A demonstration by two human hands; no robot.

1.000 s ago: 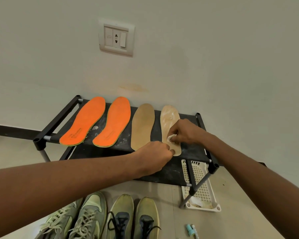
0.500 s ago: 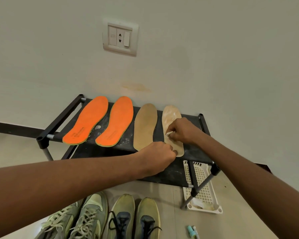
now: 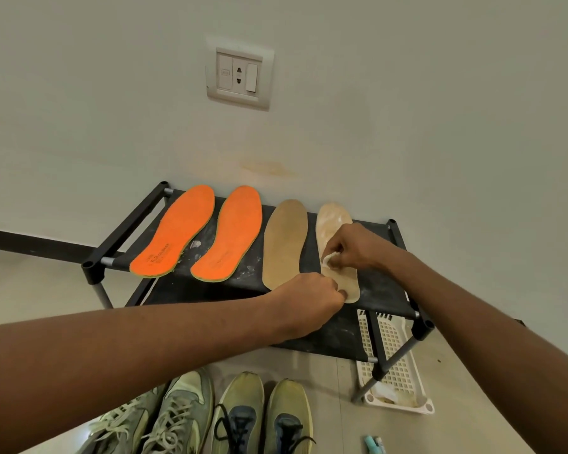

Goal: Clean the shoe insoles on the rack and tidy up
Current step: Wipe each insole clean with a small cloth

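Several insoles lie side by side on the black shoe rack [image 3: 379, 291]: two orange ones [image 3: 174, 232] [image 3: 230, 235] at the left, a tan one [image 3: 284, 244], and a pale, smeared one [image 3: 333, 221] at the far right. My right hand [image 3: 351, 245] grips a small white wipe [image 3: 330, 257] and presses it on the middle of the pale insole. My left hand [image 3: 309, 301] pinches the heel end of that same insole against the rack.
A white perforated plastic basket [image 3: 394, 355] sits on the floor under the rack's right end. Two pairs of sneakers [image 3: 174, 417] [image 3: 266, 414] stand on the floor in front. A small teal item [image 3: 371, 444] lies at the bottom right. A wall socket [image 3: 238, 75] is above.
My right hand with the wipe has shifted a little along the pale insole. The left hand stays at the heel. The view has tilted slightly.
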